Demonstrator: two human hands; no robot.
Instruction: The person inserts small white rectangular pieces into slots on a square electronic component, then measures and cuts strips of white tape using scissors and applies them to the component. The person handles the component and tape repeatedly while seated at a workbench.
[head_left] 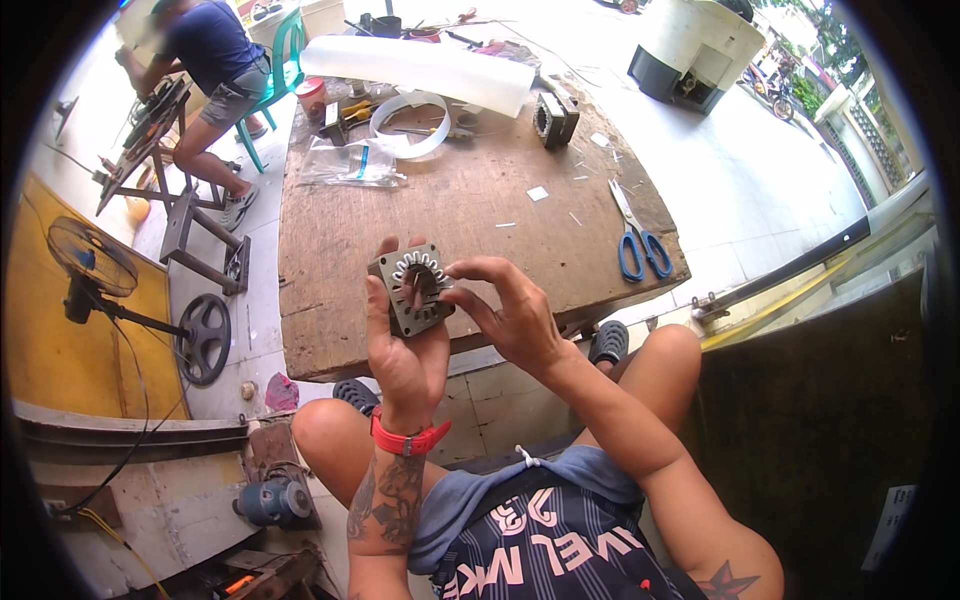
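Note:
My left hand (pixel 408 365) is wrapped around a square metal motor stator (pixel 425 318), held up over the near edge of the table. White slot liners stand in a row around part of its round bore; the remaining slots look bare metal. From the right, my right hand (pixel 525 320) comes in with thumb and index finger curled at the stator's right rim, beside the end of the white row. Whatever small piece lies between those fingertips is too small to name. A second stator (pixel 555 120) stands at the far right of the table.
Blue-handled scissors (pixel 640 240) lie open on the wooden table (pixel 480 260) at right. Farther back are a white plastic roll (pixel 420 75), a coiled white strip (pixel 437 140) and a clear bag (pixel 350 165). Another person (pixel 215 70) sits at far left, beyond a fan (pixel 92 262).

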